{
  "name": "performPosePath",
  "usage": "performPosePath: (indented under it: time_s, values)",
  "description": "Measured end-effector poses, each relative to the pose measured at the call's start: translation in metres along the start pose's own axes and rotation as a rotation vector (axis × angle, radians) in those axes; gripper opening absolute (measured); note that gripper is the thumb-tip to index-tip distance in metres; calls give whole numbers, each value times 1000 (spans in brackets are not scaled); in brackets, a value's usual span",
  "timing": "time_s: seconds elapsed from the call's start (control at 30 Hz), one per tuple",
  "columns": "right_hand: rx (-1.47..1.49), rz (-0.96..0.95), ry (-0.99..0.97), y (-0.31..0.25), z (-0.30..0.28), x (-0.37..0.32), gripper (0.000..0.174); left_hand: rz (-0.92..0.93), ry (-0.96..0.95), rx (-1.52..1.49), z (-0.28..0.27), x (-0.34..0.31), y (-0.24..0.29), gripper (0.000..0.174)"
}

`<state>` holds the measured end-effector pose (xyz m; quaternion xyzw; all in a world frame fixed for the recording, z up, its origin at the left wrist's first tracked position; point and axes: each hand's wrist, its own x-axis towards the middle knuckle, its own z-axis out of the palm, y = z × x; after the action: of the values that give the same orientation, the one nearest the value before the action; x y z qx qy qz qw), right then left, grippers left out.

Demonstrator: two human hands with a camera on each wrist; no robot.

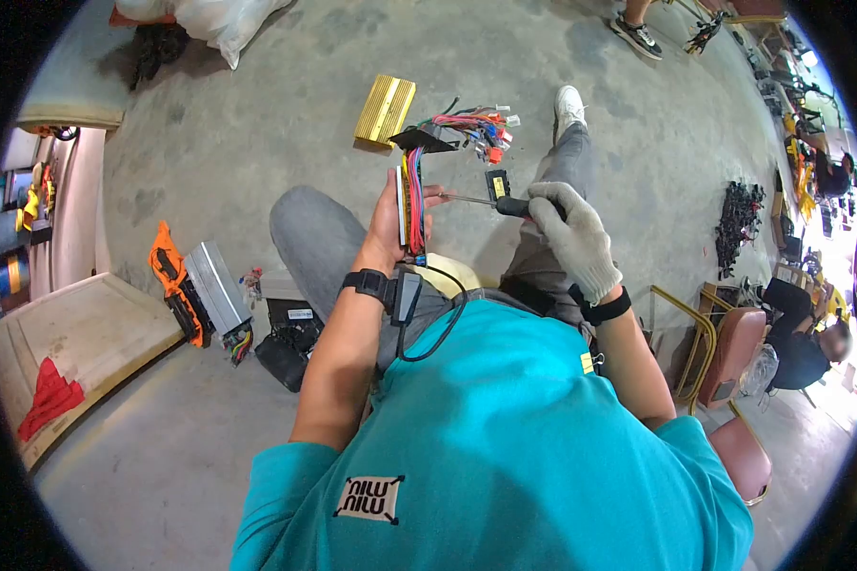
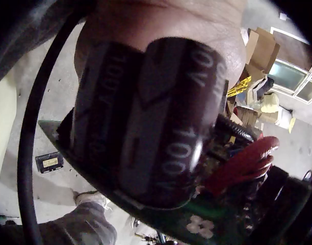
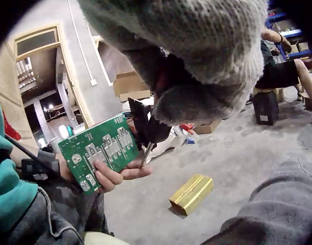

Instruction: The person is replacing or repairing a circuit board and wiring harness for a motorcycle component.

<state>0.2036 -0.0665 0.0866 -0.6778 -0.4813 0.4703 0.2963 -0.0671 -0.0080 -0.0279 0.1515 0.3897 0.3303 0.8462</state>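
Observation:
My bare left hand [image 1: 383, 228] grips a green circuit board [image 3: 89, 161] on edge, its soldered underside showing in the right wrist view. Two large dark capacitors [image 2: 169, 122] on the board fill the left wrist view. Coloured wires [image 1: 416, 200] run along the board to a black end plate [image 1: 424, 141], beyond which a bundle of plugs [image 1: 486, 128] hangs out. In my gloved right hand [image 1: 576, 238] is a screwdriver with a dark handle [image 1: 512, 206]. Its metal shaft points left, with the tip right by the left fingertips.
A gold finned metal case [image 1: 385, 109] lies on the floor ahead, and a small black labelled part [image 1: 498, 184] lies nearer. To the left are a silver case [image 1: 217, 285] and an orange part [image 1: 173, 285]. Chairs [image 1: 736, 357] and another person are at the right.

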Motion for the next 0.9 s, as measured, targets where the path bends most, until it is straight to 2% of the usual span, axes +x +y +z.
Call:
performPosePath:
  time_s: [0.07,0.17,0.3,0.37,0.4,0.5,0.57,0.7,0.8,0.87,0.9]
  values:
    - [-78,-139,110,9,4,0,32,-13,34,-3,3,0,0,91]
    - [-105,-68,116,1,2,-3,35,-27,21,-6,0,2,-2,91]
    - [-154,-81,175,1,6,-4,35,-12,-23,11,-1,2,-5,92]
    - [-37,157,94,-19,2,-9,34,-23,-6,24,-1,1,-4,92]
    - [-34,160,94,-17,2,-9,34,-37,-7,11,-2,1,-4,93]
    - [-15,75,92,-9,1,-8,33,-59,-11,4,-1,-1,-4,94]
    - [-46,-45,123,1,3,-6,34,-60,-15,6,1,-2,-4,94]
    - [-139,-110,118,5,0,-7,34,-56,21,33,4,-2,-5,95]
    - [-219,-63,160,-10,2,-10,35,-45,32,41,3,-2,-6,96]
    - [-22,176,82,-28,0,-11,34,-41,18,40,1,-2,-7,96]
    - [-22,176,80,-24,0,-10,34,-39,16,41,0,-2,-7,96]
